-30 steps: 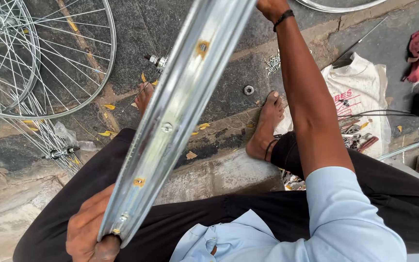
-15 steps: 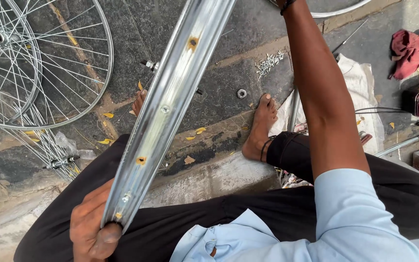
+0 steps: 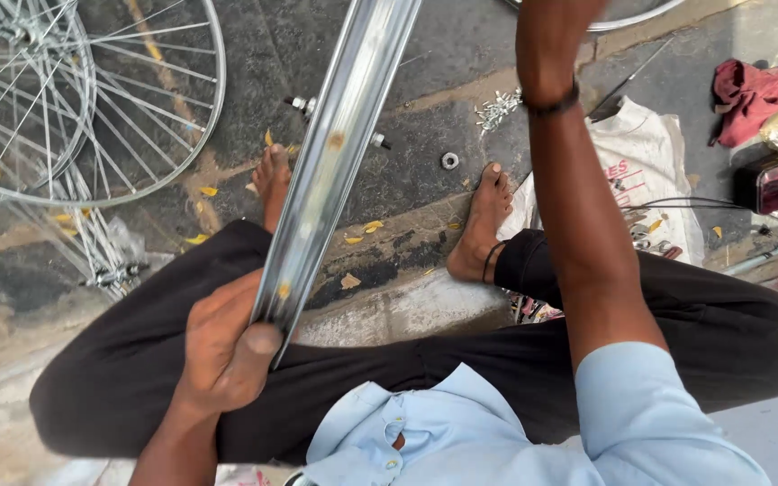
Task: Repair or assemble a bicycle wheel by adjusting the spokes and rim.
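Head view: the left hand (image 3: 227,346) pinches the bare metal rim's (image 3: 335,153) lower end over the lap; the right hand (image 3: 551,18), mostly cropped, grip unclear. No spokes fitted yet; laced wheels (image 3: 92,99) lie on the stone floor's (image 3: 425,180) left edge.

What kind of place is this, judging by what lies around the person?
Probably a roadside or open-air bicycle repair spot. The left hand grips a bare metal rim, spoked wheels lie on the stone ground, and a heap of small metal parts sits near a cloth sack.
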